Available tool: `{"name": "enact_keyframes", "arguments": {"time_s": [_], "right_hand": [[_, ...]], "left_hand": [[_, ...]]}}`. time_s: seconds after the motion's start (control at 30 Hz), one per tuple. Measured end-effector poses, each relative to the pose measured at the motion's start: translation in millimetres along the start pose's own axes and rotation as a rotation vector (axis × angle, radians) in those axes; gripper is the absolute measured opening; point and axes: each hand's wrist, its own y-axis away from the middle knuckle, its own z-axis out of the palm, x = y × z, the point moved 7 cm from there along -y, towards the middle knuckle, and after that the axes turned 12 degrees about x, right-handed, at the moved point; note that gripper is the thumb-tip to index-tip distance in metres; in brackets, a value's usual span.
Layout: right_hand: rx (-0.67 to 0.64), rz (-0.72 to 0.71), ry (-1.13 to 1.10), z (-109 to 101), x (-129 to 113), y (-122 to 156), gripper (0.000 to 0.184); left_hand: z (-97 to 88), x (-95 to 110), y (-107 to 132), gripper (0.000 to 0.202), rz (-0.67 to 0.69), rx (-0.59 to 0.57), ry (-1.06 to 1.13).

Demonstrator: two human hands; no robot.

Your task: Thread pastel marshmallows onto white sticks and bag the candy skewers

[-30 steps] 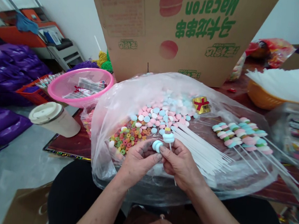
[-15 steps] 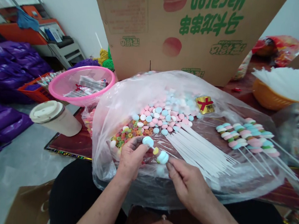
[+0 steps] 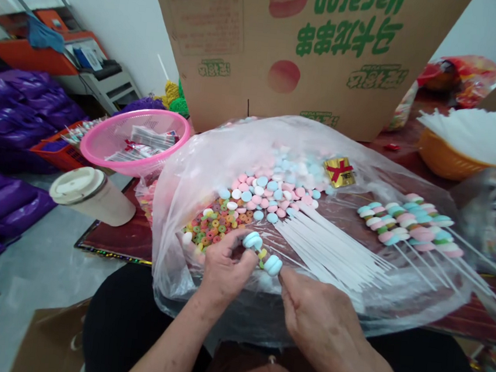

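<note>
My left hand (image 3: 225, 268) pinches a pale blue round candy (image 3: 252, 240) at the tip of a thin white stick. My right hand (image 3: 313, 309) grips that stick lower down, just below a second blue candy (image 3: 272, 264) and small ring candies threaded on it. Both hands work over a clear plastic bag (image 3: 196, 175) spread open on my lap and the table. Inside lie pink, blue and white round candies (image 3: 274, 191), coloured ring candies (image 3: 211, 226) and a bundle of bare white sticks (image 3: 333, 250).
Finished candy skewers (image 3: 406, 227) lie right of the sticks. A large cardboard box (image 3: 305, 45) stands behind. A pink basket (image 3: 133, 140) and a lidded paper cup (image 3: 91, 194) sit at left, an orange bowl of white sticks (image 3: 462, 148) at right. Purple bags (image 3: 10, 145) fill the far left.
The stick has tilted from upright to slanting between my hands. My left hand slid a blue candy onto its tip, and ring candies now sit between the two blue ones.
</note>
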Motion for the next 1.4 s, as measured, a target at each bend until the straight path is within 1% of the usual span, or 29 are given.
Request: {"name": "enact_keyframes", "arguments": {"time_s": [0.07, 0.13, 0.23, 0.3, 0.33, 0.37, 0.43, 0.47, 0.5, 0.57, 0.63, 0.67, 0.7, 0.77, 0.83, 0.9, 0.97, 1.07, 1.13, 1.2, 1.27, 1.33, 1.37, 1.4], "right_hand": [[0.008, -0.015, 0.038, -1, -5, 0, 0.018], [0.013, -0.010, 0.074, 0, -9, 0, 0.016], [0.006, 0.016, 0.090, 8, -10, -3, 0.017], [0.012, 0.039, 0.025, 14, -7, -4, 0.019], [0.024, 0.045, -0.045, 17, -4, -4, 0.020], [0.043, 0.049, -0.129, 18, -2, -4, 0.021], [0.089, 0.047, -0.297, 19, 1, -4, 0.025], [0.109, 0.041, -0.364, 18, 1, -3, 0.026], [0.122, 0.037, -0.415, 18, 0, -3, 0.027], [0.133, 0.034, -0.491, 17, -4, -1, 0.026], [0.114, 0.042, -0.560, 19, -8, 2, 0.026], [0.093, 0.055, -0.589, 21, -8, 4, 0.026], [0.066, 0.073, -0.611, 25, -7, 7, 0.026], [0.031, 0.125, -0.639, 31, 0, 14, 0.026], [0.041, 0.185, -0.650, 35, 9, 21, 0.025], [0.069, 0.224, -0.659, 36, 16, 27, 0.025], [0.084, 0.233, -0.658, 37, 18, 31, 0.028], [0.120, 0.229, -0.627, 36, 17, 33, 0.029], [0.139, 0.224, -0.594, 37, 16, 32, 0.028], [0.127, 0.207, -0.562, 39, 14, 29, 0.028], [0.115, 0.190, -0.525, 41, 14, 24, 0.029], [0.102, 0.179, -0.505, 41, 17, 17, 0.030], [0.086, 0.173, -0.500, 41, 20, 15, 0.030], [0.065, 0.165, -0.494, 40, 23, 12, 0.030]], "left_hand": [[-1.0, 4, 3, 0.026, 0.116, 0.028, -0.075], [-2.4, 5, 7, 0.028, 0.189, 0.076, -0.135], [-5.9, 3, 11, 0.029, 0.209, 0.119, -0.169], [-7.4, -1, 11, 0.029, 0.171, 0.077, -0.142], [-7.1, -3, 10, 0.030, 0.124, 0.029, -0.109], [-6.0, -6, 9, 0.029, 0.049, -0.027, -0.054], [-2.6, -13, 6, 0.025, -0.169, -0.105, 0.135], [-0.5, -16, 6, 0.023, -0.292, -0.103, 0.259], [2.2, -18, 6, 0.020, -0.408, -0.076, 0.384], [12.3, -21, 8, 0.020, -0.594, -0.029, 0.577], [26.4, -21, 13, 0.022, -0.708, -0.038, 0.683], [32.8, -20, 16, 0.022, -0.733, -0.053, 0.723], [37.8, -19, 19, 0.023, -0.737, -0.062, 0.761], [43.0, -16, 22, 0.025, -0.688, -0.062, 0.815], [45.8, -13, 24, 0.028, -0.622, -0.065, 0.826], [48.5, -12, 27, 0.029, -0.588, -0.061, 0.814], [52.1, -13, 30, 0.028, -0.603, -0.045, 0.820], [59.2, -17, 39, 0.024, -0.676, 0.000, 0.867], [64.3, -20, 47, 0.019, -0.683, 0.023, 0.885], [70.0, -24, 55, 0.017, -0.676, 0.021, 0.867], [74.5, -28, 62, 0.016, -0.704, -0.013, 0.811], [70.1, -29, 61, 0.016, -0.708, -0.056, 0.720], [62.4, -28, 56, 0.017, -0.662, -0.077, 0.648], [50.4, -25, 48, 0.022, -0.579, -0.088, 0.540]]}}
